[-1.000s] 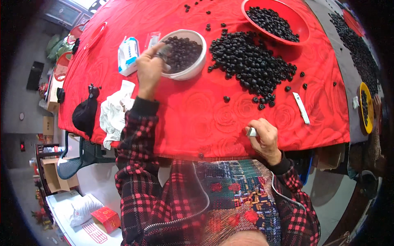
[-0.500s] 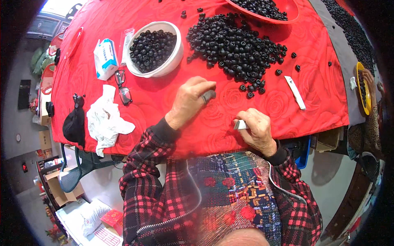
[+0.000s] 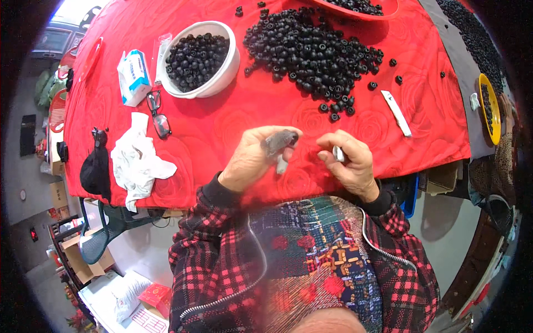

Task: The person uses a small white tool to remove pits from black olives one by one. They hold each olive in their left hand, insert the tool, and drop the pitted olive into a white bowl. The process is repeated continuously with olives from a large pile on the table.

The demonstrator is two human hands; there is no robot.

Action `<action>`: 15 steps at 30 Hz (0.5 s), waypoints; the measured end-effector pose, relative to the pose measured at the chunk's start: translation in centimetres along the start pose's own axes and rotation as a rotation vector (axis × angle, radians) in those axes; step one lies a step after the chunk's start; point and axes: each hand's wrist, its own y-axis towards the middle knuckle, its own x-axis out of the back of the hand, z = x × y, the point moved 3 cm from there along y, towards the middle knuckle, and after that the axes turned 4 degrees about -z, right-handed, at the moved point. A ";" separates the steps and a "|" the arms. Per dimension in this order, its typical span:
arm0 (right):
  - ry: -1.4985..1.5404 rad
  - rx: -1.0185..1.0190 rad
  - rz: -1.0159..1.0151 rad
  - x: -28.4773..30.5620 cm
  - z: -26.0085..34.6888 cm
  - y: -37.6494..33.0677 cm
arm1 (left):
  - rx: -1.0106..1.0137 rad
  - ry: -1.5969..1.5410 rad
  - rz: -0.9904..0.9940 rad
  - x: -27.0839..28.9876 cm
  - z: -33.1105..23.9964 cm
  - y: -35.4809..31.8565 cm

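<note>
My left hand [image 3: 250, 155] is raised over the near edge of the red tablecloth, a worn grey wrap [image 3: 274, 144] round its fingers. A small black part [image 3: 292, 137] is pinched at its fingertips, matching the loose ones on the table. Just to its right, my right hand [image 3: 352, 166] is closed on a short, pale metallic tool [image 3: 338, 154]; most of it is hidden in the fist, so its kind cannot be made out. The two hands are apart. Beyond them lies a heap of small black ring-shaped parts [image 3: 311, 53].
A white bowl [image 3: 225, 75] of black parts stands left, near eyeglasses [image 3: 161, 123], a tissue pack [image 3: 133, 77] and a white cloth [image 3: 139, 161]. A slim white cutter [image 3: 396, 114] lies right. A red basin [image 3: 383, 12] is behind. Another person's hand [image 3: 506, 108] is by a yellow tray [image 3: 493, 133].
My left hand has moved down and turned, showing the grey wrap and the black part. My right hand has risen slightly and turned, still closed on the tool. The view has shifted a little.
</note>
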 end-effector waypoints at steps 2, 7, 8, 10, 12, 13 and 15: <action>0.046 0.008 0.075 -0.2 1.1 0.6 | 0.089 -0.092 0.012 -0.5 1.0 -0.8; 0.053 0.030 0.160 -1.4 1.2 0.6 | 0.178 -0.220 0.081 -1.2 3.1 -2.1; 0.066 0.028 0.180 -1.4 1.2 0.6 | 0.197 -0.229 0.091 -1.2 3.4 -2.3; 0.088 0.024 0.219 -1.3 1.2 0.4 | 0.208 -0.188 0.104 -1.2 3.5 -2.6; 0.070 0.038 0.217 -1.4 1.1 0.3 | 0.205 -0.161 0.058 -1.0 4.0 -2.7; 0.062 0.046 0.217 -1.4 1.1 0.3 | 0.219 -0.181 0.030 -1.0 4.2 -2.8; 0.035 0.094 0.208 -1.4 1.5 0.1 | 0.309 -0.356 -0.042 -1.8 3.9 -3.1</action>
